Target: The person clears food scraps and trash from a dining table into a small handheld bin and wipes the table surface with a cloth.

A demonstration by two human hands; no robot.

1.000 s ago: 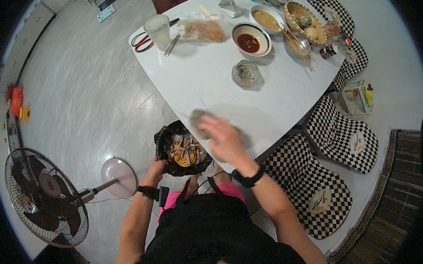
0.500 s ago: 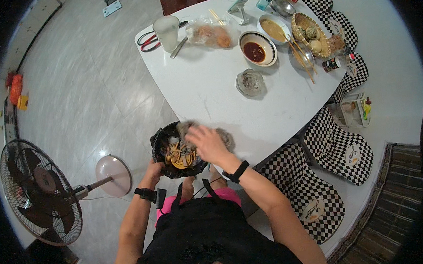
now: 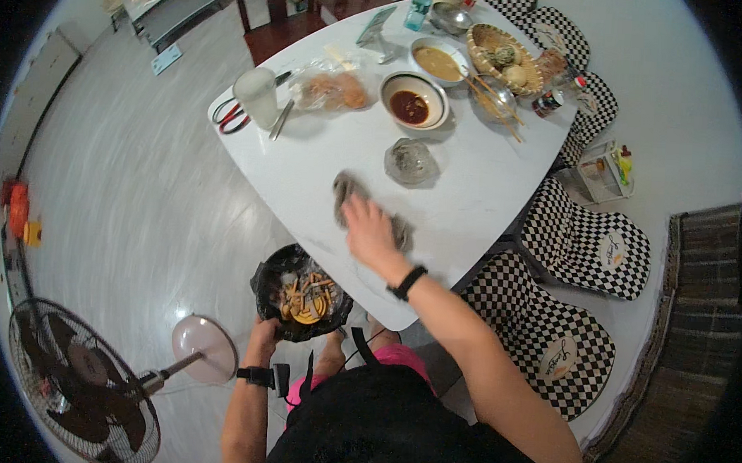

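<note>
My right hand (image 3: 372, 236) presses a grey-brown cloth (image 3: 352, 193) on the white table (image 3: 307, 175), with the cloth showing on both sides of the fingers. Just below the table's left edge, my left hand (image 3: 264, 339) grips the rim of a trash bin (image 3: 263, 283) lined with a black bag. Inside the bin lie yellowish scraps (image 3: 310, 299) and crumpled pale bits. Beyond the cloth stands a clear glass ashtray (image 3: 411, 161) with dark residue in it.
Farther back are a bowl of dark sauce (image 3: 409, 107), a soup bowl (image 3: 439, 61), a wicker basket (image 3: 483, 42), a bagged food (image 3: 332, 89), and a frosted pitcher (image 3: 257, 98). Checkered chairs (image 3: 586, 245) line the right side. A standing fan (image 3: 83, 384) is at the left.
My right hand has moved the cloth from the table's edge by the bin farther onto the tabletop. The bin in my left hand sits lower in view, its opening less covered.
</note>
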